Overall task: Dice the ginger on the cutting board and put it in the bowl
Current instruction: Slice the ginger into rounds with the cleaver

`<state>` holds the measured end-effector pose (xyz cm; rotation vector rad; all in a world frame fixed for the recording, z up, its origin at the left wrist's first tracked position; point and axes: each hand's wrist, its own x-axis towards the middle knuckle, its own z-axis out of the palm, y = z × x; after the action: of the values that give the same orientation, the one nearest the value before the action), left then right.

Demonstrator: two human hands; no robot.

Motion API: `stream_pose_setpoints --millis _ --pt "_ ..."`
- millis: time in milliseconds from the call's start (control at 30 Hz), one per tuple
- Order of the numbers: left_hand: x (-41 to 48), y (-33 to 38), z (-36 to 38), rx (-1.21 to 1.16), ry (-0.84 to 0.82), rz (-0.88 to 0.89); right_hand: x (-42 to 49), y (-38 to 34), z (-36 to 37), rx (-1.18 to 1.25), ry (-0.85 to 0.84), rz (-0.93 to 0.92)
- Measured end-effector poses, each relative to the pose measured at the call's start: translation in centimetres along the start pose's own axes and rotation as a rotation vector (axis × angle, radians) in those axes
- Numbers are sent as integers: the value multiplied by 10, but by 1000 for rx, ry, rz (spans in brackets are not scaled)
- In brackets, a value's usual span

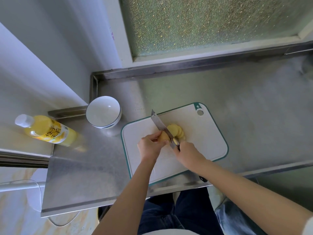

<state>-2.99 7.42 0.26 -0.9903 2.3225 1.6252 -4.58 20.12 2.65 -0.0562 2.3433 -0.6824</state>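
Observation:
A white cutting board [199, 133] with a teal rim lies on the steel counter. On it my left hand [149, 146] holds the uncut piece of ginger [164, 136] with curled fingers. Several yellow ginger slices [177, 131] lie fanned to the right of the blade. My right hand [188, 152] grips the handle of a knife [161, 126], whose blade stands against the ginger, tip pointing away from me. An empty white bowl [103, 112] with a blue rim stands to the left of the board.
A bottle of orange drink [47, 130] stands on the ledge at the left. The steel counter [245, 102] has a raised back edge under a frosted window [203, 22]. A wall corner juts in behind the bowl. My legs show below the counter's front edge.

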Motion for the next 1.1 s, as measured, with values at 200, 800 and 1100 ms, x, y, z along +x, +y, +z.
stream_pose_setpoints --millis 200,800,1100 --pt "-2 0 -2 -11 -1 -13 3 7 0 11 3 6" --pt "-3 -8 4 -124 43 -30 -3 8 -40 27 135 -73" --pt "-7 -7 7 -143 84 -45 -18 10 -33 77 80 -78"
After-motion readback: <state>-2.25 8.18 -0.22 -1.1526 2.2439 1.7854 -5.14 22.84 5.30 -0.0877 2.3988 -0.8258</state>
